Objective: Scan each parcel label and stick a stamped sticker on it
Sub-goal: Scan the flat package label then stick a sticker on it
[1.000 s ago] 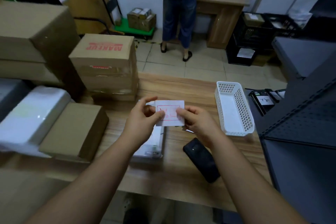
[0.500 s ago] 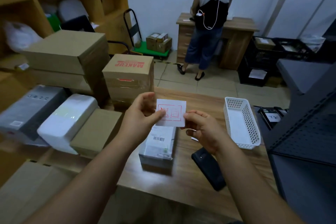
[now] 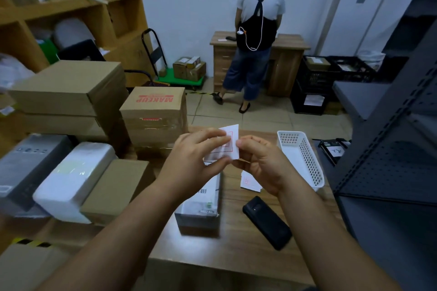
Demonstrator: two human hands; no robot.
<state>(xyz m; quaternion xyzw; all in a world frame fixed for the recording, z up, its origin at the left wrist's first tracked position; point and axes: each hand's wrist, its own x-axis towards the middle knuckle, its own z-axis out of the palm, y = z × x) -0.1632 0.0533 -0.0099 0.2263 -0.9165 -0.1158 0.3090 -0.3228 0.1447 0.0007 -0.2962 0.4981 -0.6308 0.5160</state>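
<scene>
While both hands work above it, wooden table (image 3: 236,257) fills the lower middle, stacked at nine o'clock with brown, white and grey boxes, one marked MAKEUP (image 3: 153,111) at eleven. Beyond, at twelve o'clock, stands a person (image 3: 256,38) facing a desk, back turned. At three o'clock sits a white basket (image 3: 305,163) on the table; at five, a black scanner (image 3: 267,222), lying flat and untouched. Just below the hands rests the parcel (image 3: 201,205), barcode label up, at six o'clock from them. Smaller still, a loose stamped slip (image 3: 249,182) lies beside the right wrist. Held up between both hands: the stamped sticker (image 3: 230,139), left hand (image 3: 189,163) pinching its left side with thumb and fingers, right hand (image 3: 260,163) pinching the right edge. Compared with half a second ago, hands now closer together, left fingers spread across the face, the sticker tilted and bending where it was held flat and fully readable. Looks like peeling of the backing under way, so sticking onto the parcel probably comes next; whether the layers have separated, cannot tell through the blur.
</scene>
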